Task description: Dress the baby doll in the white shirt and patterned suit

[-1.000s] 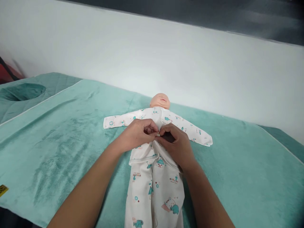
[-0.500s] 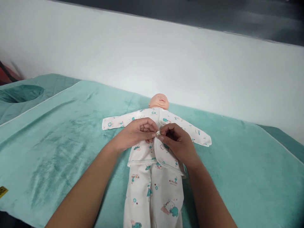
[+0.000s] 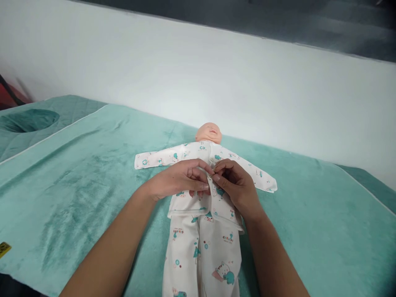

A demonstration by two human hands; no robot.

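A baby doll (image 3: 208,133) lies on its back, dressed in a white baby shirt (image 3: 189,206) with teal animal prints and matching baby trousers (image 3: 182,255). Both sleeves stretch out to the sides. At the chest, my right hand (image 3: 237,183) pinches the shirt's front edge between thumb and index finger. From the other side, my left hand (image 3: 182,177) has its fingers curled at the shirt front, its index fingertip meeting the right fingertips and its thumb lower on the cloth. The fastening between my fingertips is mostly hidden.
Teal plush fabric (image 3: 93,173) covers the bed under the doll. A round hollow (image 3: 29,120) shows in the padded surface at the far left. Behind the bed rises a white wall (image 3: 198,74). A yellow label (image 3: 4,249) lies at the left edge.
My left thumb has slid down and away from its index finger, which now reaches toward the right fingertips. The shirt's front edges have come closer together. The view has shifted slightly.
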